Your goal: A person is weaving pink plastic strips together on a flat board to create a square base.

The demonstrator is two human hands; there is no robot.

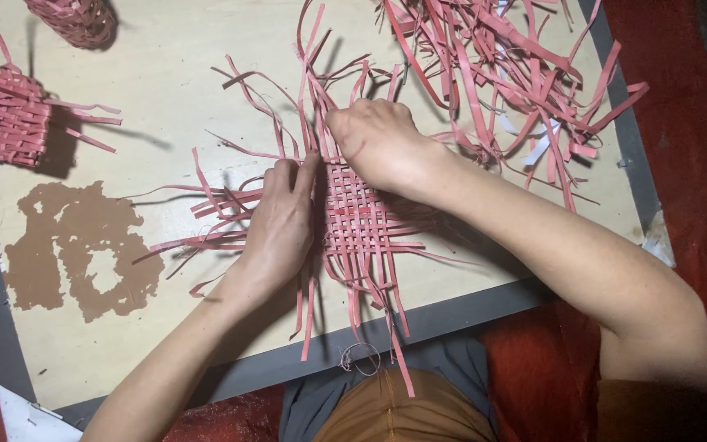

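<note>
- Two bare hands meet over a flat woven mat (pixel 362 214) of pink strips, which lies near the front edge of a pale board (pixel 165 74).
- Left hand (pixel 281 225) lies palm down on the mat's left side, fingers together and stretched forward, the fingertips pressing the weave flat where loose strips run out to the left.
- Right hand (pixel 380 143) is curled at the mat's far edge, knuckles up; its fingertips are tucked under among the upright strips, so whether they pinch one strip or merely press cannot be told.
- Both hands touch the mat and almost touch each other at its upper left corner.
- Unwoven strip ends fan out from the mat on all sides, some hanging over the board's grey rim (pixel 452 307) toward the person's lap.
- Just beyond the right hand, a tangled heap of loose pink strips (pixel 501 74) fills the board's far right corner, with a few pale strips mixed in.
- Well apart on the left, a partly woven pink piece (pixel 3 119) sits at the board's edge, loose ends trailing to the right.
- At the far left top, a small rounded woven piece (pixel 75 20) is cut off by the frame.
- A brown patch (pixel 59 245) where the board's surface has peeled shows left of the left forearm.
- Red cloth (pixel 689 123) lies beside the board on the right.
</note>
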